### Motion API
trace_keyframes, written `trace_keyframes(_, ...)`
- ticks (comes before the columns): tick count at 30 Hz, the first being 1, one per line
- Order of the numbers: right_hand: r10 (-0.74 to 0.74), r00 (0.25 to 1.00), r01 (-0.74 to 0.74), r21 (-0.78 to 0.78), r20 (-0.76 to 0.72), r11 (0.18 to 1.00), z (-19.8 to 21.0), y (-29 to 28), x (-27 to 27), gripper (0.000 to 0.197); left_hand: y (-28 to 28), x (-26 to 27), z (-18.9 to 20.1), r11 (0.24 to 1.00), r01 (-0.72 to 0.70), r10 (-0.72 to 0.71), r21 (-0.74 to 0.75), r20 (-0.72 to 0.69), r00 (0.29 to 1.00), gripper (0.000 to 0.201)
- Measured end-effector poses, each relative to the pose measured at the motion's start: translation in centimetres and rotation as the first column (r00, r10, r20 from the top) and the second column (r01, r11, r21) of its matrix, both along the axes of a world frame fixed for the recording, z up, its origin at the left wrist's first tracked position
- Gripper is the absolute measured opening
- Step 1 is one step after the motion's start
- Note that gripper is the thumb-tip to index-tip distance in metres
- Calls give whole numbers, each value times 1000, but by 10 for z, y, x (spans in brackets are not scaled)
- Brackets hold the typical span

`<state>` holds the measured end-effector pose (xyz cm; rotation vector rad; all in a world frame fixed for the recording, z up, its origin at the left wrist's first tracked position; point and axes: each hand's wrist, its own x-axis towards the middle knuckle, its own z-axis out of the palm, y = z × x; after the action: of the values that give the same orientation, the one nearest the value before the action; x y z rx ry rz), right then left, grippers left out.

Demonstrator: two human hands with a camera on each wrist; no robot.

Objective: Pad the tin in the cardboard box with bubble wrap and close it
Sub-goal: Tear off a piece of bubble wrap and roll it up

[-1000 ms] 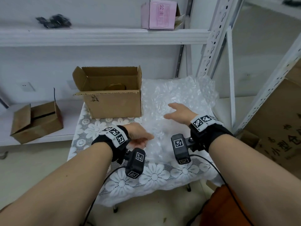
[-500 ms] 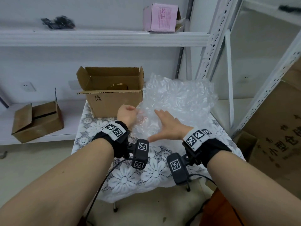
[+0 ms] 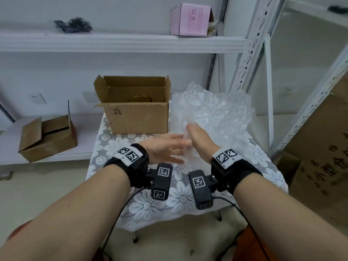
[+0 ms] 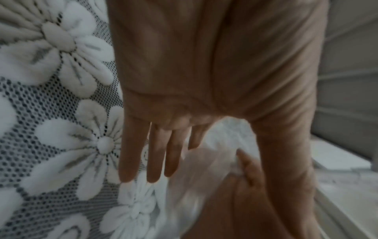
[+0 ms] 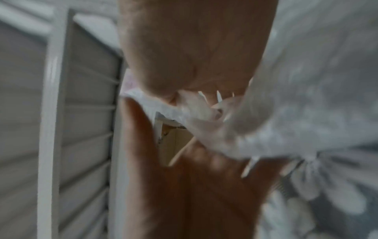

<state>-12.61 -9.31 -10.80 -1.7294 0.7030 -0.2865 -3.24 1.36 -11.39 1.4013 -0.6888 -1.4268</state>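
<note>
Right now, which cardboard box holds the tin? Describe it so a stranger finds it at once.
On the small table under the lace floral cloth, the open cardboard box stands left of the bubble wrap. Unlike the shut box on the low shelf, its flaps stand open.

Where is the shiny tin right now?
In the head view, the tin sits inside the open cardboard box at the back left of the table, just left of the bubble wrap; only its top shows.

A white metal shelving rack [image 3: 250, 44] stands against a pale wall [image 3: 56, 72]. A small table with a lace floral cloth [image 3: 180, 200] sits on a beige floor [image 3: 47, 185].
</note>
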Motion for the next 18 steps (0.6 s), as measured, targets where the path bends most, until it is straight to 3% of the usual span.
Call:
trace_keyframes(4,-33,998,15,269,62,963,-8,-3,7,58,-4,-14,1,994,111,-111,3,41,993,72)
trace_keyframes(7,12,987,-73,372,163,925,-10,-4,7,59,-3,-10,1,999,-46,41,28,151,988,47)
trace_keyframes(11,134,989,-139,97,56,986,1,4,-3,67,6,10,-10,894,-419,387,158,200,900,25)
trace_keyframes(13,216,975,-218,-47,-40,975,4,9,-8,71,13,19,-13,819,-547,506,172,230,831,19)
trace_keyframes(16,391,879,-451,-207,-274,868,-2,15,-8,96,26,30,-15,717,-678,635,160,253,730,24)
trace_keyframes(18,385,783,-588,-377,-489,716,-11,18,-3,109,35,35,-13,685,-713,680,150,221,699,21)
